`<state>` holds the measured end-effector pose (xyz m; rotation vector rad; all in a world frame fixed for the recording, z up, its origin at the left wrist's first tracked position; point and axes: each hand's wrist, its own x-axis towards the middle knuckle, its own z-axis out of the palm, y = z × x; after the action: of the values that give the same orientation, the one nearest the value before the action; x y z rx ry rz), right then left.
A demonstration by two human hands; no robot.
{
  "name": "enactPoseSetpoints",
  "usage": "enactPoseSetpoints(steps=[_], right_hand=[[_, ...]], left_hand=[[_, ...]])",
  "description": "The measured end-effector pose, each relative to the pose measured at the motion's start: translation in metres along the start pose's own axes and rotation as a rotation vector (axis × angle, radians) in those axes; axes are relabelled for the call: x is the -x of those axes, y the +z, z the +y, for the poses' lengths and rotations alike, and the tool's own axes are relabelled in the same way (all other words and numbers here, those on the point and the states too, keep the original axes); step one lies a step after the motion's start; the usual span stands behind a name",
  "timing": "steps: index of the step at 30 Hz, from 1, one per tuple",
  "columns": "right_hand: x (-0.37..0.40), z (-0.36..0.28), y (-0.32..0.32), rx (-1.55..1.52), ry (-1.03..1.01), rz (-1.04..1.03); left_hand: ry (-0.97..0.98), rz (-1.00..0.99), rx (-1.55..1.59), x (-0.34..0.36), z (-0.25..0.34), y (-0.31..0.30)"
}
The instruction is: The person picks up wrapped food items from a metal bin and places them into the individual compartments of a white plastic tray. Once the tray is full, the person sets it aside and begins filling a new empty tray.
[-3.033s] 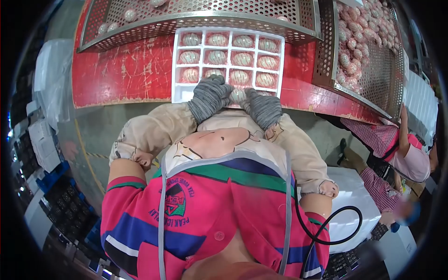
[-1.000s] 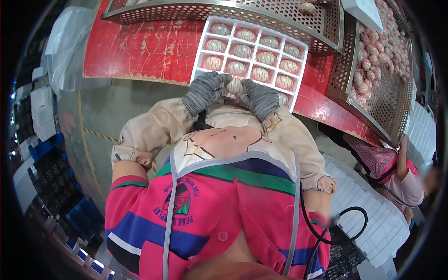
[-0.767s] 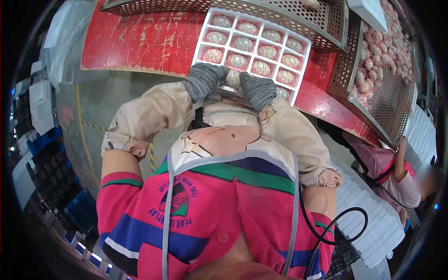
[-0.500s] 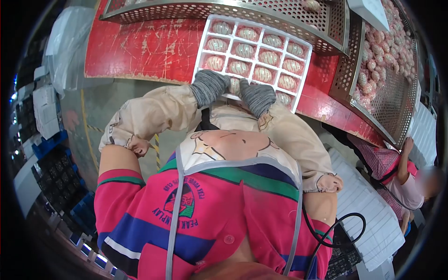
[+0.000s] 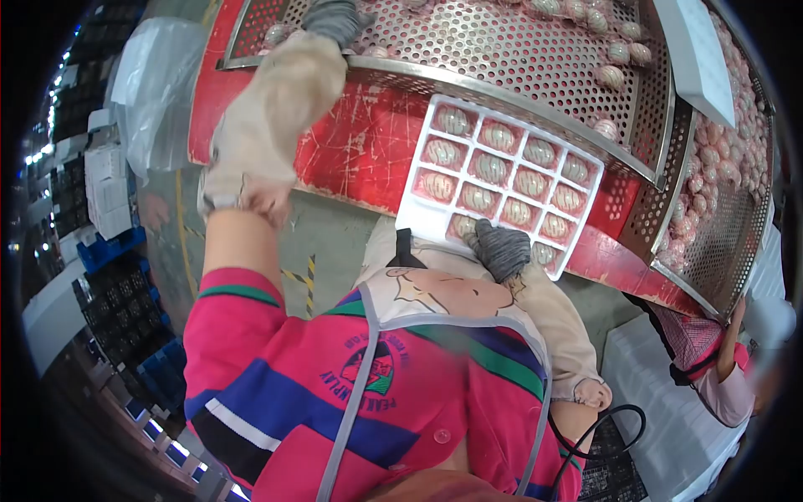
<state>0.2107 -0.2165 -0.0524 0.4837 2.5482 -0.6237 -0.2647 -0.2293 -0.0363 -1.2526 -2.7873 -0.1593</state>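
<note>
My left hand (image 5: 333,20), in a grey knitted glove, reaches into the perforated metal tray (image 5: 468,50) at the top left. Its thumb stands apart from the fingers, and no object shows in it. Wrapped round items lie near it. A white compartment tray (image 5: 407,207) on the red table holds several wrapped striped round items. My gloved right hand (image 5: 502,249) is at the near edge of that tray, fingertips against a wrapped item (image 5: 460,226) in the nearest row. Whether the fingers grip it is hidden. The nearest left compartment holds no item.
The red table (image 5: 351,159) has a scratched edge. Another perforated tray (image 5: 723,217) at the right holds many wrapped items, with a white foam box (image 5: 694,58) beside it. A co-worker (image 5: 719,368) stands at the lower right. Clear plastic sheeting (image 5: 159,92) hangs at the left.
My left hand has left the white tray and moved up and left into the metal tray. My right hand has stayed by the white tray. The view has shifted.
</note>
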Motion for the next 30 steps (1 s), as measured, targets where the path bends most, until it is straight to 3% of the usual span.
enactPoseSetpoints(steps=[1,3,7,11,13,15,17,19,20,22,23,25,26,27,29,30], right_hand=[[-0.001,0.0,0.0,-0.003,0.01,0.004],[-0.001,-0.001,-0.001,-0.012,0.024,0.012],[0.001,-0.005,-0.004,-0.031,0.041,0.031],[0.002,-0.005,-0.004,-0.037,0.039,0.063],[0.004,-0.004,-0.002,-0.038,0.032,0.074],[0.006,-0.005,0.001,-0.035,0.023,0.087],[0.008,-0.001,0.004,-0.036,0.014,0.09],[0.008,0.003,0.009,-0.038,0.002,0.092],[0.008,0.004,0.012,-0.049,-0.005,0.103],[0.011,0.002,0.008,-0.049,-0.004,0.099],[0.014,0.001,0.003,-0.043,-0.01,0.105],[0.021,-0.002,-0.005,-0.113,-0.075,0.196],[0.022,-0.005,-0.006,-0.165,-0.104,0.291],[0.023,-0.017,-0.02,-0.163,-0.111,0.297],[0.022,-0.051,-0.059,-0.2,-0.123,0.077],[0.009,-0.052,-0.047,-0.113,-0.229,0.085]], left_hand=[[-0.088,-0.155,0.192,-0.025,-0.034,0.028],[-0.062,-0.283,0.141,-0.036,-0.046,0.042],[0.054,-0.207,0.178,-0.03,-0.018,0.02],[0.237,-0.063,0.557,0.026,0.051,-0.055],[0.274,-0.181,0.799,0.081,0.086,-0.073],[0.126,-0.569,1.133,0.15,0.107,-0.06],[1.01,0.106,0.477,0.215,0.117,-0.042],[1.07,-0.008,0.328,0.271,0.119,-0.024],[1.063,0.0,0.325,0.289,0.121,-0.027],[1.025,-0.239,0.227,0.316,0.12,-0.033],[1.021,-0.231,0.221,0.319,0.117,-0.032],[0.693,-0.255,0.707,0.327,0.11,-0.033],[0.55,-0.167,0.679,0.331,0.107,-0.037],[0.55,-0.161,0.673,0.333,0.106,-0.039],[0.344,-0.183,0.444,0.333,0.105,-0.04],[0.289,-0.203,0.535,0.34,0.101,-0.019]])
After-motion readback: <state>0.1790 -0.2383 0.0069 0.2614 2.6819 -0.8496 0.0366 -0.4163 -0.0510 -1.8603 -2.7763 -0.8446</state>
